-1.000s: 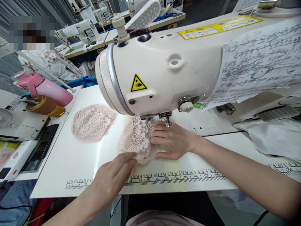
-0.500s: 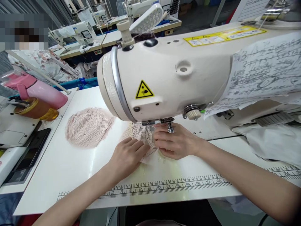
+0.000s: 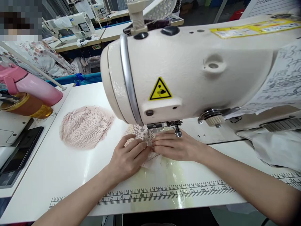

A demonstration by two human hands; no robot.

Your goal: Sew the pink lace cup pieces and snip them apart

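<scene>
A cream sewing machine [image 3: 188,72] fills the upper middle of the view. Under its head lies a pale pink lace piece [image 3: 143,133], partly hidden by both hands. My left hand [image 3: 128,157] lies on the lace's left side with its fingers curled and pressing the fabric down. My right hand [image 3: 176,146] rests on the lace just below the presser foot [image 3: 155,126], fingers together and holding the fabric flat. The fingertips of the two hands nearly touch. A second pink lace piece [image 3: 84,125] lies apart on the white table [image 3: 58,169] to the left.
A printed ruler strip [image 3: 164,192] runs along the table's front edge. A pink bottle [image 3: 33,88] and a brown jar [image 3: 25,106] lie at the far left beside a dark phone [image 3: 18,153]. Another person in a floral top [image 3: 39,56] sits behind. White cloth [image 3: 277,147] lies at the right.
My left hand came in from the table's front edge onto the lace and now presses it beside my right hand. The view has closed in on the machine head.
</scene>
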